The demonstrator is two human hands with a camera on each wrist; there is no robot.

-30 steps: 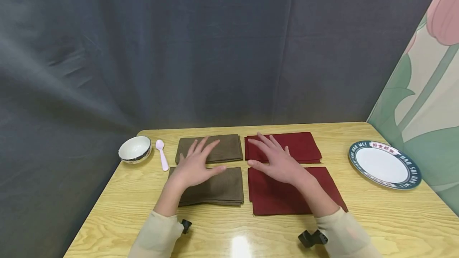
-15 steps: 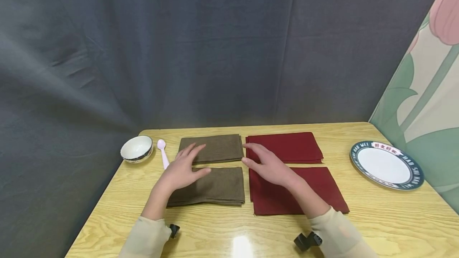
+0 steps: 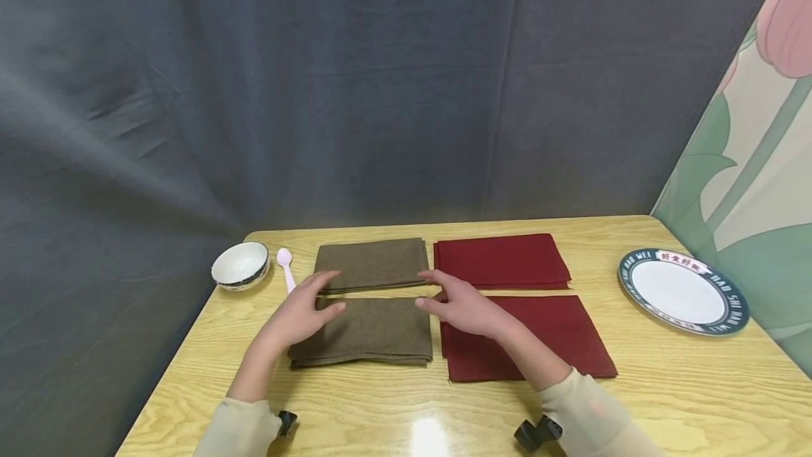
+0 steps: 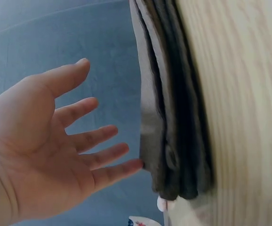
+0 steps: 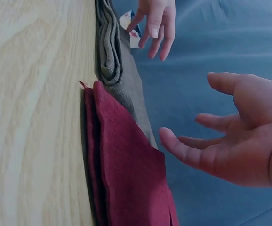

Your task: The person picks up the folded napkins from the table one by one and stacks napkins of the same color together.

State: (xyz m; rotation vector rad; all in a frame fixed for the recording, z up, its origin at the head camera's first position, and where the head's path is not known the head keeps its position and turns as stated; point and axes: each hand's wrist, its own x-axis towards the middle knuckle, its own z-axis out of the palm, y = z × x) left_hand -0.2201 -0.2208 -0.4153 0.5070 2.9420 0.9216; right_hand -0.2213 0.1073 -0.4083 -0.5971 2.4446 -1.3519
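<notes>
Both the left hand [image 3: 298, 316] and right hand [image 3: 466, 307] had drawn back toward six o'clock, fingers relaxed and holding nothing, flanking the near folded olive-brown cloth [image 3: 374, 330] on the wooden surface [image 3: 634, 400].

Head view looks down across the table [image 3: 634, 400]; both wrist views (very close) share the brown cloth [image 4: 173, 117].

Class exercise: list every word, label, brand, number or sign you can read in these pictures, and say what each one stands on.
"HAO WEI": on the dark rim of the plate, upper left; seemingly repeated lower right.
Red characters on a white panel at the rim's top: too small to read.
Bowl: rim pattern only, no readable text.
Nothing else carries writing.
</notes>
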